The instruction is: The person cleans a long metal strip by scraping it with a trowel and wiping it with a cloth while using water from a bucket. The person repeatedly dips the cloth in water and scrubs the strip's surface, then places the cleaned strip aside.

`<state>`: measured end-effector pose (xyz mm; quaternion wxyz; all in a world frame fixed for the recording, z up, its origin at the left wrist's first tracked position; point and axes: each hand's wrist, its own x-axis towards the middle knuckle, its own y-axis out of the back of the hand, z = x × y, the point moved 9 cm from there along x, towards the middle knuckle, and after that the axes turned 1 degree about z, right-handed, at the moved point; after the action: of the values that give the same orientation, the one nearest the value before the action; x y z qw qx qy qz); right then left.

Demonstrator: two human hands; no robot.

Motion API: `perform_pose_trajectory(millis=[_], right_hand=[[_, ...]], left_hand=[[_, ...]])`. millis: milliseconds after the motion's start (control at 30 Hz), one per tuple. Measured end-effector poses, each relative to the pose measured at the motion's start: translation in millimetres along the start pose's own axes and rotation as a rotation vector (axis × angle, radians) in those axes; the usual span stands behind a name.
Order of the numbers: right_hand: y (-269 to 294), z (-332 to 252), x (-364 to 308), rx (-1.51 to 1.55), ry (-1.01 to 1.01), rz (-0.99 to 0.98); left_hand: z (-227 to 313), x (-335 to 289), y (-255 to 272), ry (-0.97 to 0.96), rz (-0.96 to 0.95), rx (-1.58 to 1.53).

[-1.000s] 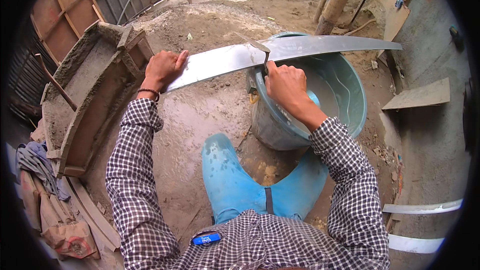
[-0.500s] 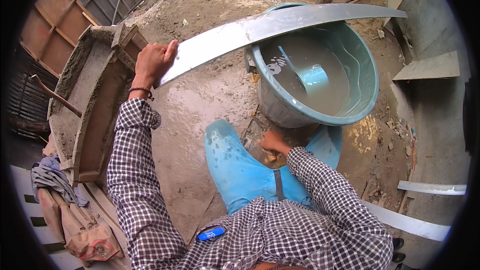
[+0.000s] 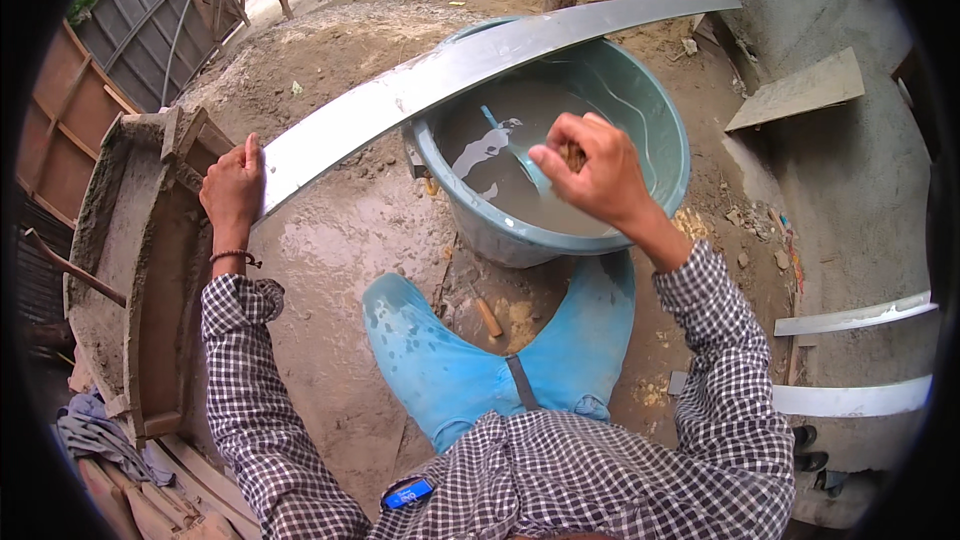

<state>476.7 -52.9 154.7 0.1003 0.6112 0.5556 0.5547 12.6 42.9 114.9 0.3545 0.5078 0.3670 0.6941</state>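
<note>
My left hand (image 3: pixel 232 190) is closed on the near left end of a long silvery metal straightedge (image 3: pixel 400 90). The straightedge lies slantwise across the far rim of a round green tub (image 3: pixel 660 130). Murky grey water partly fills the tub, and a light blue dipper (image 3: pixel 532 172) sits half sunk in it. Raised over the tub's near rim, my right hand (image 3: pixel 598 170) is closed around a small brown lump (image 3: pixel 573 155); the fingers hide most of it. A short wooden stick or handle (image 3: pixel 488 318) lies on the ground between my legs.
A mortar-crusted wooden trough (image 3: pixel 150 270) stands at the left, with a grey cloth (image 3: pixel 105 440) below it. A board (image 3: pixel 800 90) leans out from the grey wall at the right. Two metal strips (image 3: pixel 850 398) lie at the lower right. The ground (image 3: pixel 320 240) is wet and muddy.
My right hand has risen from the ground between my legs to above the tub, now with a brown lump in it. My left hand still grips the straightedge. The view has shifted right.
</note>
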Motion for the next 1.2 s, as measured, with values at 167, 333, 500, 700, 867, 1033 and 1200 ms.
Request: perform_pose_trajectory(millis=[167, 333, 500, 700, 867, 1033, 1200], right_hand=[[-114, 283, -47, -0.142, -0.794, -0.825], [-182, 373, -136, -0.511, -0.778, -1.352], [-188, 314, -98, 0.860, -1.128, -0.994], [-68, 143, 113, 0.851, -0.307, -0.116], [-182, 33, 136, 0.031, -0.087, -0.299], [-265, -128, 120, 0.262, 0.444, -0.308], [-237, -17, 141, -0.051, 0.184, -0.393]], left_hand=[[-9, 5, -20, 0.121, 0.023, -0.073], [-26, 0, -14, 0.245, 0.032, -0.107], [-38, 2, -36, 0.254, 0.032, -0.268], [-56, -1, -50, 0.231, 0.015, -0.382], [-44, 2, -55, 0.235, -0.018, -0.358], [-67, -8, -71, 0.229, -0.045, -0.328], [-70, -15, -62, 0.220, -0.049, -0.320]])
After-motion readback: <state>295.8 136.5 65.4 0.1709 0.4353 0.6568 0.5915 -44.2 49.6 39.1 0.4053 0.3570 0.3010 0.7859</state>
